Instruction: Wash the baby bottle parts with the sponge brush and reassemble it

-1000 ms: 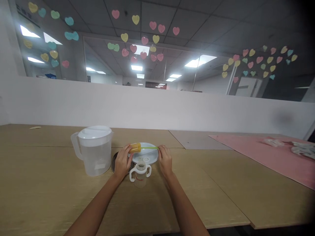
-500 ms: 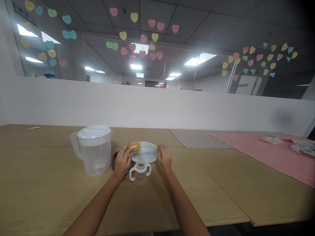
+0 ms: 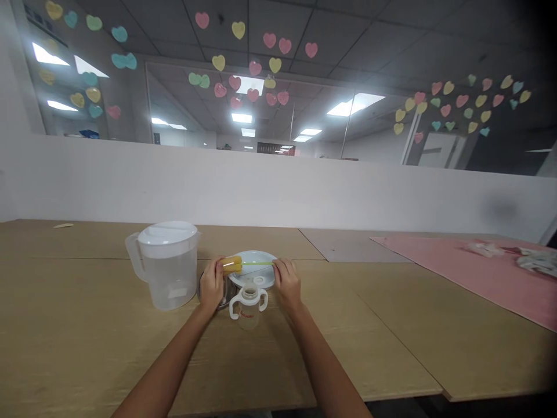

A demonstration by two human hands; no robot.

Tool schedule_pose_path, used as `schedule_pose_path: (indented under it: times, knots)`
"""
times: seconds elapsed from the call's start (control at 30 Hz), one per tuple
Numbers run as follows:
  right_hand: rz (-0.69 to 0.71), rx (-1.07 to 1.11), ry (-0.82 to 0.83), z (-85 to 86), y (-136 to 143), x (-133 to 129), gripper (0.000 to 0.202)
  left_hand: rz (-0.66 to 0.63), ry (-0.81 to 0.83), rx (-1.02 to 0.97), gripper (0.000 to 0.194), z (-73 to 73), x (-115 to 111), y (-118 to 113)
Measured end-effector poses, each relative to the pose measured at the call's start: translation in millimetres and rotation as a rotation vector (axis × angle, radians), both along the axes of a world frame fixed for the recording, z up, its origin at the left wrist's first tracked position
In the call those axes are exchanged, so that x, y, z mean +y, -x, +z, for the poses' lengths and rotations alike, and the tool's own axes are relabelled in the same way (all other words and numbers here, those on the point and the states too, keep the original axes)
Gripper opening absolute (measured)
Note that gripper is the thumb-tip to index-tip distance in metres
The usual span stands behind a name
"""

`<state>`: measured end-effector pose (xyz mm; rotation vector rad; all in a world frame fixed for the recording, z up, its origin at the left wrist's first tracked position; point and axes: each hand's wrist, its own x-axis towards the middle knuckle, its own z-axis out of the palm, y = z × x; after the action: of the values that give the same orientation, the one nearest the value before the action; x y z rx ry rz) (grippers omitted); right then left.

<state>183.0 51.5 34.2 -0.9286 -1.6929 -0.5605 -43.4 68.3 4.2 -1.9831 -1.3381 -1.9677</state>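
Observation:
My left hand (image 3: 212,284) is closed around a shiny yellow cylindrical piece (image 3: 232,265), whose exact kind I cannot make out. From its right end a thin yellow-green rod (image 3: 257,263) runs level to my right hand (image 3: 287,282), which pinches the far end. Both are held above a white plate (image 3: 270,280) with a small white ring-shaped part (image 3: 259,280) on it. Just in front stands a clear baby bottle (image 3: 249,310) with two white handles, upright and uncapped. A dark metal dish (image 3: 227,296) is partly hidden behind my left hand.
A lidded clear plastic pitcher (image 3: 169,273) stands left of my hands. Farther right, a pink cloth (image 3: 444,270) covers part of the wooden table (image 3: 130,348), with a crumpled bundle (image 3: 539,260) on it. A white wall (image 3: 261,188) runs along the back.
Both hands have shifted slightly left with the yellow piece and the green rod between them. The bottle, plate and pitcher stay in place.

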Motion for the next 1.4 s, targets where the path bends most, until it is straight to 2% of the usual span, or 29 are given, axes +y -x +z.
schedule_pose_path:
  times: [0.2,0.4,0.53,0.7,0.87,1.03,1.23,1.4]
  knots:
    - [-0.049,0.036,0.006,-0.2,1,-1,0.026,0.057,-0.075,0.088,0.034,9.2,-2,-2]
    - [-0.109,0.011,0.019,-2.4,0,0,0.026,0.178,-0.144,0.166,0.036,6.8,0,1]
    - [-0.152,0.115,0.043,-3.9,-1,2,0.028,0.239,-0.160,0.228,0.036,6.4,2,7]
    - [-0.160,0.192,0.083,-5.4,-2,4,0.031,0.324,-0.012,0.337,0.042,4.6,5,13]
    - [-0.156,0.165,0.086,-5.3,-1,3,0.031,0.330,0.158,0.500,0.049,-1.3,8,15]
    - [-0.160,0.172,0.092,-4.9,-1,3,0.031,0.397,0.288,0.536,0.051,-1.9,8,16]
    - [-0.187,0.169,0.106,-4.6,-1,2,0.035,0.396,0.425,0.527,0.040,3.2,5,15]
    - [-0.203,0.228,0.125,-4.5,0,2,0.038,0.358,0.522,0.516,0.031,0.5,6,16]
